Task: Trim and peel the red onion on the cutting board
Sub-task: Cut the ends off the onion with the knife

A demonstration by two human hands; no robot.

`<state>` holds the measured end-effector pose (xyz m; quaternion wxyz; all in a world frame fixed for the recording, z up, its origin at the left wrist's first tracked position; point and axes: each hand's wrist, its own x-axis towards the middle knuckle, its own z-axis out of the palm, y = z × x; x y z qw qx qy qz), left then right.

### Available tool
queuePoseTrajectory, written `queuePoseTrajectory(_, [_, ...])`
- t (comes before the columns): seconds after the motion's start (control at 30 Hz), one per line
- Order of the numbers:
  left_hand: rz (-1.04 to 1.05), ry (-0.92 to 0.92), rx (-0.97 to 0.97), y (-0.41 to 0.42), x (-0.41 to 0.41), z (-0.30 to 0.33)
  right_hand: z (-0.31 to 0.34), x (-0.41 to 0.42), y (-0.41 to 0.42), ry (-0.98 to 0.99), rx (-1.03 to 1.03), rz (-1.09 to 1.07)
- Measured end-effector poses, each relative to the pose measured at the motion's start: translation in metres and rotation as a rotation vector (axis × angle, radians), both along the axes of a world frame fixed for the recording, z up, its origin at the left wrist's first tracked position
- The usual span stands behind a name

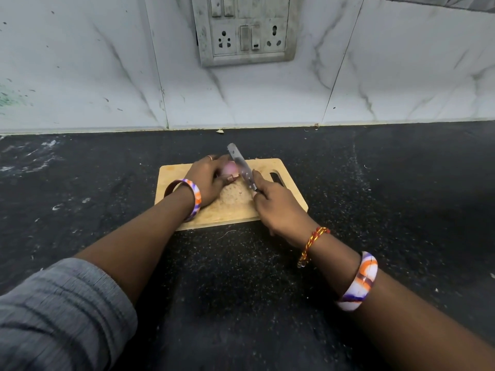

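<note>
— Any bowls or tubs holding anything?

— None in view. The only thing bearing anything is the wooden cutting board (267, 167), lying on the dark speckled counter (401, 196) near the marble-patterned wall (80, 76).

— And the red onion?

— On the board's far half, left of centre. The red onion (230, 168) is mostly hidden under the left hand (209, 183) — only a pale pink-purple patch shows past the fingers.

— How is that hand set?

— Curled over the onion from the left, fingers wrapped round it, the thumb pressed against its near side. A ring sits on one finger, and an orange, white and purple bangle (194, 199) circles the wrist.

— The right hand?

— The right hand (276, 204) is clenched round the handle of a knife (241, 166), forefinger stretched along the blade's spine. The blade slants up and away to the left, its flat just beside the onion's right side; whether it touches, I cannot tell.

— Any writing?

— None readable. The grimy switch-and-socket plate (243, 28) on the wall shows no legible marking, nor does the blade.
</note>
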<state>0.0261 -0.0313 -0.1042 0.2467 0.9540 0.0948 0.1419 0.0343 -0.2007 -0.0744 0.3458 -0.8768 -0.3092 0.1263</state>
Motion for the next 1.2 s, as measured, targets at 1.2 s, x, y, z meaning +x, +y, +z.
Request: queuePoseTrajectory(1.2, [0.191, -0.189, -0.364, 0.006, -0.002, -0.003, -0.002, -0.039, 0.012, -0.342, -0.614, 0.092])
